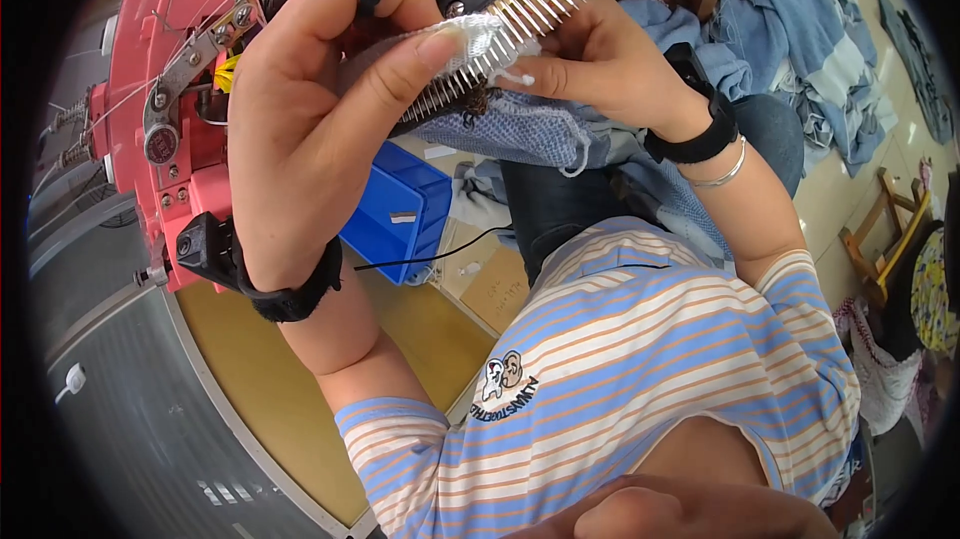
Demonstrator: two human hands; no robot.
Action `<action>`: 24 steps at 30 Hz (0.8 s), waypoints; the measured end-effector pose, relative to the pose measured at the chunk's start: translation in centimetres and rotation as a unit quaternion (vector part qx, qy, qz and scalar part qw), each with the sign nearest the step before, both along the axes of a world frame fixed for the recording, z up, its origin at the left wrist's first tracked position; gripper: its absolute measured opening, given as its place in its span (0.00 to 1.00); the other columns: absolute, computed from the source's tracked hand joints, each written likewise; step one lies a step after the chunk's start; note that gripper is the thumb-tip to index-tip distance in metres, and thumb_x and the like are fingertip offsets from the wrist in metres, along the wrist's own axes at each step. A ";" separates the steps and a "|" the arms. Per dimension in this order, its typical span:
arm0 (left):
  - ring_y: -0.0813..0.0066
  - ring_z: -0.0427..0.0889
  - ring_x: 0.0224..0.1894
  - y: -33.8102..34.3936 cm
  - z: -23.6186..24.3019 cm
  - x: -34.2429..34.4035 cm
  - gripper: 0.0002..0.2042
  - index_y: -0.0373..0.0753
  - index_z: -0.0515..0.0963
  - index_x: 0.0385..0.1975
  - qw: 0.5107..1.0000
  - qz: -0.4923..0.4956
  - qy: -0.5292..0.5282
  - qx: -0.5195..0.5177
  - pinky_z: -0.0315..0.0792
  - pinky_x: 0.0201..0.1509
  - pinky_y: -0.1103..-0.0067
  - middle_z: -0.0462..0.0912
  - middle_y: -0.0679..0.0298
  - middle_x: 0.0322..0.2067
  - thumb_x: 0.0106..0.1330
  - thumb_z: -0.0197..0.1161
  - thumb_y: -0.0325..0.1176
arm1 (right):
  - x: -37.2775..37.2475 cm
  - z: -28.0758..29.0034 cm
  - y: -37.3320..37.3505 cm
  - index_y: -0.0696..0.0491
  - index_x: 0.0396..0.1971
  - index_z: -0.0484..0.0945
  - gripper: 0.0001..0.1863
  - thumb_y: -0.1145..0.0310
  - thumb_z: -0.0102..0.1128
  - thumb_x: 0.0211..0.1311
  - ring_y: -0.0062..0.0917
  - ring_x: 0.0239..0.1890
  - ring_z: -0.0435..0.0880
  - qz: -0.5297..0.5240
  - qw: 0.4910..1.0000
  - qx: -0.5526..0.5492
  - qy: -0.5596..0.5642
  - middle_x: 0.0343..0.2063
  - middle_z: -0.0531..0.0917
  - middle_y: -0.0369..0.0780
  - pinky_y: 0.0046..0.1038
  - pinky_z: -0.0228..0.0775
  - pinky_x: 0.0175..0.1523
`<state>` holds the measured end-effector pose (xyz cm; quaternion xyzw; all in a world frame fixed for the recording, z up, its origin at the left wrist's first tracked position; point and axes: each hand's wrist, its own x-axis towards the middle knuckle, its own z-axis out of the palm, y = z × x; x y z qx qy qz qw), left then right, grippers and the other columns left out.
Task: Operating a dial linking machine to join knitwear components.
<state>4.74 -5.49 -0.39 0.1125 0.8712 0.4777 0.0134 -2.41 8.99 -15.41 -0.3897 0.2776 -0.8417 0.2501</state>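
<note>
White knit fabric (482, 36) at the metal pins (548, 1), pinched by the left hand (312, 104) and right hand (612, 71), looks light, soft and stretchy, probably best gripped near its edge.

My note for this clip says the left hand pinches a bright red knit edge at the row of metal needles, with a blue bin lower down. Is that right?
Not quite: the knit edge is white, not bright red. The head view shows the left hand pinching a white knit edge at the row of metal needles, with a blue bin lower down.
</note>
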 end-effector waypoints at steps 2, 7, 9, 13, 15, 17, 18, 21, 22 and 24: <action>0.80 0.71 0.39 0.0 0.4 0.3 0.07 0.27 0.70 0.37 0.995 0.049 0.081 -0.044 0.63 0.45 0.86 0.74 0.63 0.34 0.59 0.54 0.18 | -0.1 0.0 0.5 0.59 0.45 0.72 0.16 0.74 0.59 0.56 0.19 0.40 0.78 -0.006 0.999 0.037 0.006 0.37 0.80 0.38 0.20 0.71 0.46; 0.69 0.72 0.38 -1.2 3.4 4.8 0.06 0.25 0.72 0.34 0.934 0.150 0.308 -0.099 0.63 0.47 0.78 0.74 0.54 0.33 0.58 0.51 0.17 | -0.4 0.7 0.7 0.60 0.43 0.74 0.13 0.73 0.57 0.58 0.18 0.39 0.78 -0.023 0.995 0.092 0.042 0.36 0.80 0.37 0.20 0.71 0.45; 0.67 0.70 0.35 -1.1 3.1 7.6 0.03 0.25 0.71 0.30 0.927 0.158 0.309 -0.143 0.62 0.44 0.77 0.73 0.51 0.30 0.57 0.52 0.17 | -0.5 1.3 0.6 0.60 0.42 0.75 0.13 0.74 0.58 0.57 0.18 0.37 0.78 -0.024 0.993 0.100 0.054 0.35 0.80 0.37 0.20 0.70 0.44; 0.65 0.72 0.25 -3.1 -0.3 10.6 0.11 0.32 0.72 0.26 0.972 0.028 0.168 -0.159 0.65 0.29 0.77 0.73 0.57 0.21 0.45 0.68 0.26 | -0.9 0.9 1.5 0.60 0.44 0.74 0.15 0.75 0.58 0.56 0.15 0.37 0.76 -0.030 0.993 0.114 0.028 0.36 0.80 0.36 0.17 0.68 0.43; 0.65 0.72 0.28 -4.9 -2.9 12.4 0.14 0.33 0.73 0.27 0.980 -0.110 0.010 -0.168 0.65 0.31 0.77 0.73 0.59 0.22 0.45 0.69 0.31 | -0.4 1.2 1.2 0.60 0.43 0.74 0.14 0.74 0.58 0.56 0.16 0.38 0.76 -0.058 0.990 0.123 0.049 0.36 0.80 0.36 0.19 0.69 0.44; 0.66 0.73 0.31 -8.9 -8.4 14.1 0.11 0.32 0.72 0.29 0.988 -0.016 -0.081 -0.133 0.65 0.34 0.74 0.74 0.60 0.27 0.51 0.66 0.31 | 0.3 2.3 1.0 0.62 0.40 0.74 0.16 0.67 0.59 0.55 0.10 0.18 0.66 -0.089 0.979 0.179 0.031 0.21 0.75 0.32 0.13 0.55 0.23; 0.66 0.73 0.36 -11.6 -12.1 14.6 0.11 0.34 0.73 0.32 0.978 0.173 -0.077 -0.091 0.66 0.39 0.75 0.75 0.61 0.31 0.52 0.65 0.31 | 0.4 2.0 0.7 0.62 0.41 0.74 0.17 0.67 0.60 0.55 0.09 0.14 0.58 -0.089 0.983 0.158 0.031 0.17 0.72 0.30 0.14 0.46 0.18; 0.71 0.74 0.42 -19.6 -19.9 13.0 0.14 0.37 0.71 0.44 0.836 0.431 0.123 0.317 0.67 0.47 0.78 0.76 0.64 0.40 0.62 0.57 0.36 | 0.9 2.0 0.5 0.62 0.41 0.73 0.17 0.67 0.60 0.55 0.09 0.13 0.59 -0.092 0.977 0.193 0.009 0.17 0.72 0.31 0.14 0.47 0.18; 0.71 0.74 0.42 -20.9 -21.2 11.4 0.14 0.37 0.71 0.44 0.837 0.423 0.127 0.324 0.67 0.47 0.78 0.76 0.64 0.40 0.62 0.57 0.36 | 0.9 2.0 0.5 0.62 0.42 0.73 0.18 0.67 0.60 0.55 0.09 0.12 0.59 -0.093 0.981 0.171 0.013 0.18 0.73 0.31 0.14 0.48 0.18; 0.72 0.74 0.47 -22.0 -22.3 8.7 0.18 0.38 0.66 0.52 0.822 0.487 0.276 -0.103 0.66 0.51 0.78 0.73 0.62 0.46 0.64 0.52 0.36 | 1.2 1.9 0.2 0.62 0.42 0.73 0.17 0.67 0.60 0.55 0.09 0.12 0.60 -0.107 0.980 0.166 0.001 0.19 0.74 0.32 0.14 0.48 0.18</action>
